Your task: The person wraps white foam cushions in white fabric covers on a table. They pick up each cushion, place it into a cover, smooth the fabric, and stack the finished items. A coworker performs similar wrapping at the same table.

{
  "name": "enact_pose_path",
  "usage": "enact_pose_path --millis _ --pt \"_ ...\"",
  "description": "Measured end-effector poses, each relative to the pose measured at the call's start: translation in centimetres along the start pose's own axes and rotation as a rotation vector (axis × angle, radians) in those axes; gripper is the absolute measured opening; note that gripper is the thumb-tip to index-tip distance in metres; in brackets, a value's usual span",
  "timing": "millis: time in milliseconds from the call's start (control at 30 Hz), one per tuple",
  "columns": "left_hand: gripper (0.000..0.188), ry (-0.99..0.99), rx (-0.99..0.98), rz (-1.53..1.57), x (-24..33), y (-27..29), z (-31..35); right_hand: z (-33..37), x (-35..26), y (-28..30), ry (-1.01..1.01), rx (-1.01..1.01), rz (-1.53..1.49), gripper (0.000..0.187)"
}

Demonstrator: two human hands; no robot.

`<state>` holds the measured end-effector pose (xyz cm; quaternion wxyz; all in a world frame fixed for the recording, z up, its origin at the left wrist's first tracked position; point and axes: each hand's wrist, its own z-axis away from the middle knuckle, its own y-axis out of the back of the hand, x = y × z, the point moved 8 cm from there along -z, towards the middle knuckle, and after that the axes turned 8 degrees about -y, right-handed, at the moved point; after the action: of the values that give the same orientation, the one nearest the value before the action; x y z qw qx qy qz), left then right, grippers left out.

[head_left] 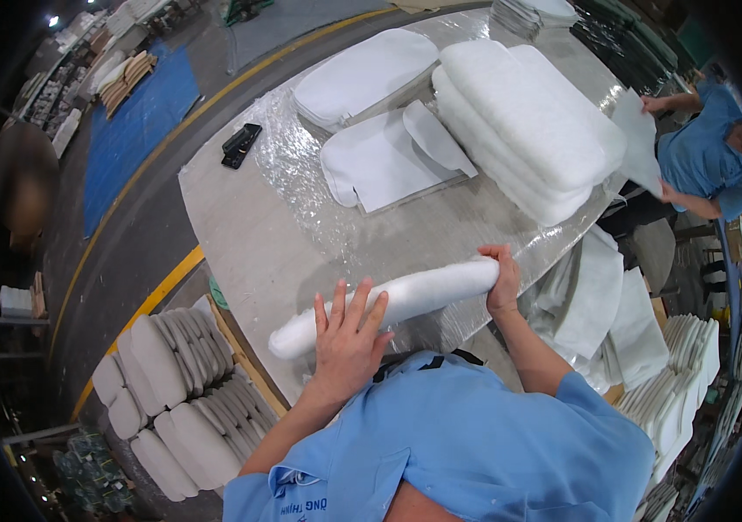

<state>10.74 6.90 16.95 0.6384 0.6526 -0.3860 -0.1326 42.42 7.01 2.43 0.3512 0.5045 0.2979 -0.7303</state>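
A long white roll of fluffy padding (pixel 423 294) lies slantwise near the table's front edge, just ahead of my body. My left hand (pixel 347 335) rests on its left part with the fingers spread, so it covers some of the roll. At the right end, my right hand (pixel 503 283) is curled round the padding. Beyond it are flat white cut pieces (pixel 380 161), one with a corner folded over, and a thick stack of white padding (pixel 528 122) to the right.
Clear plastic film partly covers the table (pixel 232 226). A black tool-like object (pixel 241 145) sits at its left. Stacked pale pads (pixel 188 374) stand at lower left. White sheets (pixel 597 296) hang at right, near a co-worker in a blue shirt (pixel 706 148) holding a white sheet.
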Motion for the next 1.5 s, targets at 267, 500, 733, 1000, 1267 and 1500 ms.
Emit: enact_pose_path --millis 267,500,733,1000,1267,1500 --pt "0.065 0.057 0.057 -0.038 -1.6 0.8 0.7 -0.2 0.1 -0.3 -0.018 0.012 -0.042 0.061" --pt "0.048 0.289 0.115 0.081 -6.4 3.8 2.5 -0.6 -0.4 0.1 0.064 -0.013 0.098 0.062" --pt "0.062 0.828 0.631 1.219 -18.4 -4.0 17.8 -0.8 1.9 -0.5 -0.091 -0.1 -0.134 0.071" --pt "0.084 1.277 0.822 1.136 -18.9 -9.1 15.2 -5.2 0.2 -2.6 -0.244 -0.104 0.17 0.078" --pt "0.075 1.136 0.537 0.685 -20.6 -8.6 14.5 -5.8 2.0 -5.5 0.042 -0.145 0.862 0.067" --pt "0.068 1.058 0.337 0.351 -18.9 -10.3 13.7 -0.1 2.2 -8.7 0.417 -0.11 1.502 0.07"
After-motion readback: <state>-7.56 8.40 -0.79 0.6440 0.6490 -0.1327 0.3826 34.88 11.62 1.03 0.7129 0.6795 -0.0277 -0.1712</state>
